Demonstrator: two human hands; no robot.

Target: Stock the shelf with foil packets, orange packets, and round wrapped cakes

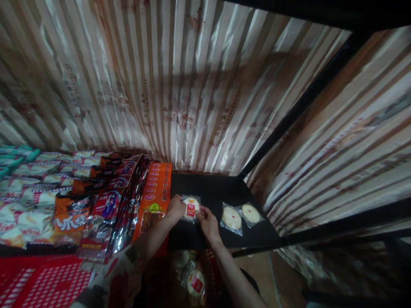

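A round pale pastry in a clear wrapper with a red label (190,208) rests on the black shelf (212,190). My left hand (175,208) pinches its left edge and my right hand (207,221) pinches its lower right edge. Two more wrapped round pastries lie to the right on the shelf, one (231,218) close to my right hand and another (251,213) beyond it. Below my arms, several wrapped pastries (195,282) of the same kind lie in shadow.
An orange snack packet (154,201) lies just left of my left hand. Further left are shiny dark-red packets (111,205) and rows of other snack bags (38,188). Striped shiny fabric (180,85) hangs behind and to the right. A black shelf frame (302,107) runs diagonally.
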